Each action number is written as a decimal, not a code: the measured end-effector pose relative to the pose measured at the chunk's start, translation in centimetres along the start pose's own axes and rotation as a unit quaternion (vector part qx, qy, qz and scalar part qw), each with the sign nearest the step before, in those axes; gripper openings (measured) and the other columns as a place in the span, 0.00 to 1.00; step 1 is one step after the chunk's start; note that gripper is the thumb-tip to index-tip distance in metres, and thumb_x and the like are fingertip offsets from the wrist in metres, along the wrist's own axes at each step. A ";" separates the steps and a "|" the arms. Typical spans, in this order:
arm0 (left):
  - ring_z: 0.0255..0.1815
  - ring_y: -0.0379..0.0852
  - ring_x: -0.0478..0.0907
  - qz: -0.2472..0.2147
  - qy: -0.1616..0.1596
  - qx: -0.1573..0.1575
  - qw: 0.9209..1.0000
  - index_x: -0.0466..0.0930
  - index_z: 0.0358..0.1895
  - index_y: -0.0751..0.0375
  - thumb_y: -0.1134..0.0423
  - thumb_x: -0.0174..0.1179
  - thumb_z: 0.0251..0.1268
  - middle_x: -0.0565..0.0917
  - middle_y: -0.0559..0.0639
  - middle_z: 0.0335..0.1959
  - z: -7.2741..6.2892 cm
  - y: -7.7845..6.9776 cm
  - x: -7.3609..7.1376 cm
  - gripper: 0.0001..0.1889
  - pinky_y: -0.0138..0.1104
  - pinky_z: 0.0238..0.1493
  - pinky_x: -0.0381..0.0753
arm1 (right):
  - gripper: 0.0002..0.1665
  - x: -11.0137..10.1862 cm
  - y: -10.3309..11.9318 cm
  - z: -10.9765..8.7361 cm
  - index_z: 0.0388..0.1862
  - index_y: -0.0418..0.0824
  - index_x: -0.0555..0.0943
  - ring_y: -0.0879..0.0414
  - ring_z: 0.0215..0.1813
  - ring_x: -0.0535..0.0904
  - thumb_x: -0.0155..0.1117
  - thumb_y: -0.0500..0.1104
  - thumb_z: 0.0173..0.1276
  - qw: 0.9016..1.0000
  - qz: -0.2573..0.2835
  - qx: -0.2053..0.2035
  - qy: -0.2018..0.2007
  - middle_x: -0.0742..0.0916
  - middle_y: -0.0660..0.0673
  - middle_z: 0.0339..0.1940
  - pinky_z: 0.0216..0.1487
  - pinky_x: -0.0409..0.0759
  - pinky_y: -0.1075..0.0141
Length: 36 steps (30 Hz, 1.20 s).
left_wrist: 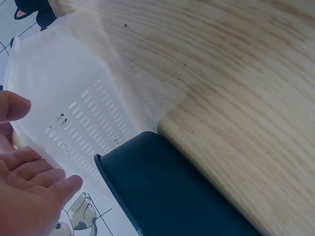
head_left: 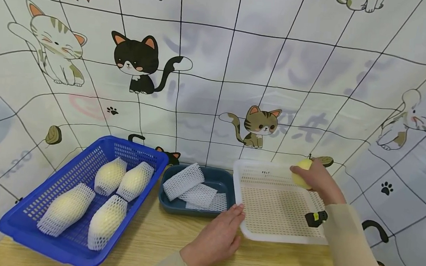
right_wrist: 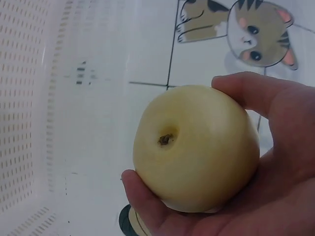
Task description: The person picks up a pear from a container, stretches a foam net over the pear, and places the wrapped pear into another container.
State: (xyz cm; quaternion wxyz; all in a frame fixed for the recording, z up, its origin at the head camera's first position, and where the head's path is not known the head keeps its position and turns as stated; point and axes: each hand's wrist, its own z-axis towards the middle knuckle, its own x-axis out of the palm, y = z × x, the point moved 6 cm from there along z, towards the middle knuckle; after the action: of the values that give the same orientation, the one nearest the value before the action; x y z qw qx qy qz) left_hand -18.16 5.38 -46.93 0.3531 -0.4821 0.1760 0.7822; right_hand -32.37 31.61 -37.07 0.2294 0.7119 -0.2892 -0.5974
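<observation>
My right hand grips a pale yellow pear between thumb and fingers, above the back right of the white basket. In the right wrist view the pear's brown, sunken end faces the camera, and its far side is hidden in the palm. My left hand lies at the near left corner of the white basket, its fairly straight fingertips right at the rim. In the left wrist view its fingers are beside the slotted basket wall.
A dark teal tray with several white foam net sleeves stands left of the white basket. Farther left, a blue basket holds several pears in foam nets. A cat-patterned sheet rises behind the wooden table.
</observation>
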 end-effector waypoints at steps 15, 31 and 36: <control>0.76 0.55 0.68 -0.029 0.035 -0.029 0.999 0.74 0.70 0.69 0.50 0.65 0.68 0.71 0.61 0.75 0.1 0.0 0.0 0.34 0.42 0.72 0.71 | 0.58 1.5 1.2 -6.5 0.81 0.25 0.37 0.34 0.53 0.76 0.56 0.60 0.78 0.994 0.005 -0.055 -0.089 0.70 0.22 0.63 0.41 0.80 0.55; 0.77 0.57 0.65 -0.158 -0.030 -0.142 0.977 0.72 0.73 0.67 0.59 0.64 0.70 0.68 0.59 0.77 -2.6 4.7 -3.5 0.31 0.51 0.70 0.73 | 0.48 5.2 3.1 -12.2 0.83 0.35 0.49 0.40 0.52 0.74 0.58 0.56 0.78 0.982 0.078 -0.100 -0.141 0.70 0.30 0.67 0.39 0.79 0.61; 0.74 0.56 0.69 -0.167 -0.104 -0.170 0.966 0.70 0.74 0.68 0.63 0.66 0.69 0.73 0.60 0.74 -3.9 6.7 -5.9 0.32 0.52 0.67 0.75 | 0.42 6.7 3.6 -13.7 0.81 0.36 0.54 0.46 0.50 0.74 0.59 0.50 0.79 0.971 0.113 -0.144 -0.153 0.71 0.33 0.68 0.38 0.80 0.65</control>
State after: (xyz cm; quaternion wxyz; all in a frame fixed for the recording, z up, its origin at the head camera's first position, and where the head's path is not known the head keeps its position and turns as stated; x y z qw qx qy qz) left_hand -18.87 -3.92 -44.08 0.4077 -0.4740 -0.0800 0.7763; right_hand -18.57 24.11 -36.96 0.3483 0.5341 -0.3101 -0.7052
